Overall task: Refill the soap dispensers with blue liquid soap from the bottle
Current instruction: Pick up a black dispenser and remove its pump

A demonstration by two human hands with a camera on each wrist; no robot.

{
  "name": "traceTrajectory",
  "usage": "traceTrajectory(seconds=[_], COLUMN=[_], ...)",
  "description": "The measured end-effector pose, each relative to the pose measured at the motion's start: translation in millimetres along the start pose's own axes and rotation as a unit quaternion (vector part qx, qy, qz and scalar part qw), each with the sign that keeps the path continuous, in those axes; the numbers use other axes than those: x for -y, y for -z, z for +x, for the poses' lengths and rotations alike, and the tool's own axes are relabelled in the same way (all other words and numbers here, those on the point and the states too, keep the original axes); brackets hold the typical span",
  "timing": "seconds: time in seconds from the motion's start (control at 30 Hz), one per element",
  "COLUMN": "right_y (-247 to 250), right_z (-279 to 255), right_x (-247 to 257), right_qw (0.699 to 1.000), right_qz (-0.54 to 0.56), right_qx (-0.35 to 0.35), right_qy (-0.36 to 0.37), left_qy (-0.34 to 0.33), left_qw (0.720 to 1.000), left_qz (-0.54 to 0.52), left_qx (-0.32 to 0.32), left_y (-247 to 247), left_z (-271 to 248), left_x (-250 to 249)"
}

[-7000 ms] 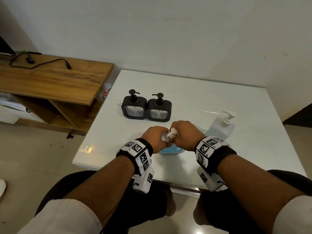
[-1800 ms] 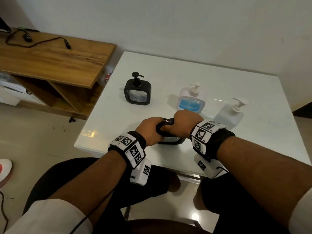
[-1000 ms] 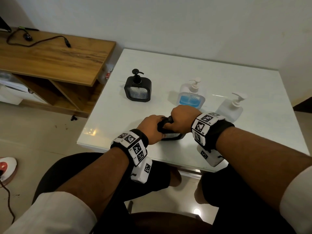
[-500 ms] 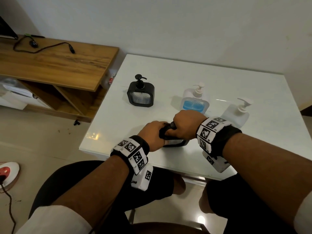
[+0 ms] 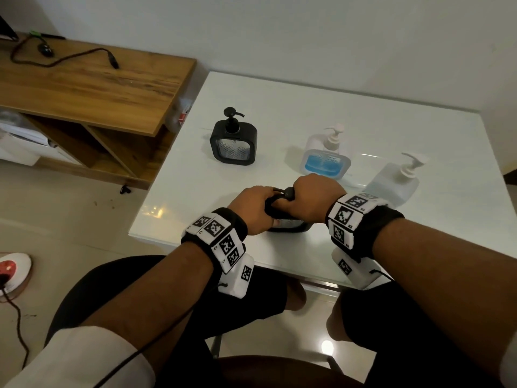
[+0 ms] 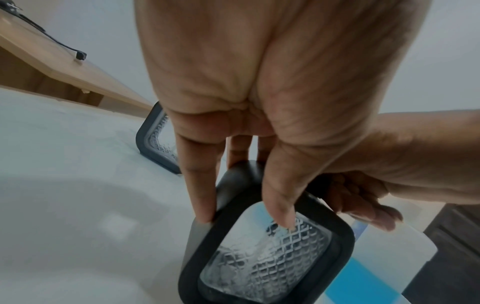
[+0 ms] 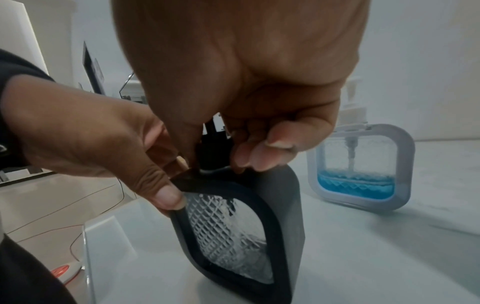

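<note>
A black soap dispenser (image 5: 291, 226) with a clear patterned window (image 6: 262, 261) stands near the table's front edge. My left hand (image 5: 251, 210) grips its upper left corner, thumb on the window (image 7: 166, 197). My right hand (image 5: 313, 197) curls round its black pump head (image 5: 288, 193) and neck (image 7: 210, 152). No blue shows in its window. A second black dispenser (image 5: 233, 144) stands further back on the left. A white-framed dispenser (image 5: 326, 161) holding blue soap (image 7: 355, 185) stands behind my hands. The pale pump bottle (image 5: 394, 183) is at the right.
The white glossy table (image 5: 363, 116) meets the wall at the back. A wooden shelf unit (image 5: 89, 88) with a black cable stands to the left. On the floor lies a red and white object (image 5: 12, 268). My knees sit under the front edge.
Seven seconds ago my hands held the white dispenser's pump at the front; it now stands further back and I hold one black dispenser. Over the last second the grip stays the same.
</note>
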State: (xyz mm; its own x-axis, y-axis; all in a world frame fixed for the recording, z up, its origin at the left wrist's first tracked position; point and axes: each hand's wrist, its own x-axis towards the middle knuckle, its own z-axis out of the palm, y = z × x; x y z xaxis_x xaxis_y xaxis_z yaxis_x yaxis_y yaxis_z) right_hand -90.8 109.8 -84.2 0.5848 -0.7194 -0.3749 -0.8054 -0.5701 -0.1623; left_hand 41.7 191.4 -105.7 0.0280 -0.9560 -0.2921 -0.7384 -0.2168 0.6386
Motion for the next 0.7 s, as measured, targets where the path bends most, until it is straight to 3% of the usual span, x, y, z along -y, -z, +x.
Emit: traceTrajectory(seconds=[0.47,0.7], right_y=[9,18], right_z=[1,-7], right_x=[2,6], right_qw=[0.996,0.99], right_qz=[-0.072,-0.081], right_qx=[0.017,0.062], right_qy=[0.048,0.099], left_qy=[-0.002,-0.005], left_qw=[1.0,1.0], left_qz=[-0.007,0.003], left_qx=[0.002,0.021], left_y=[0,5], left_z=[-3,0], left_x=[-6,0])
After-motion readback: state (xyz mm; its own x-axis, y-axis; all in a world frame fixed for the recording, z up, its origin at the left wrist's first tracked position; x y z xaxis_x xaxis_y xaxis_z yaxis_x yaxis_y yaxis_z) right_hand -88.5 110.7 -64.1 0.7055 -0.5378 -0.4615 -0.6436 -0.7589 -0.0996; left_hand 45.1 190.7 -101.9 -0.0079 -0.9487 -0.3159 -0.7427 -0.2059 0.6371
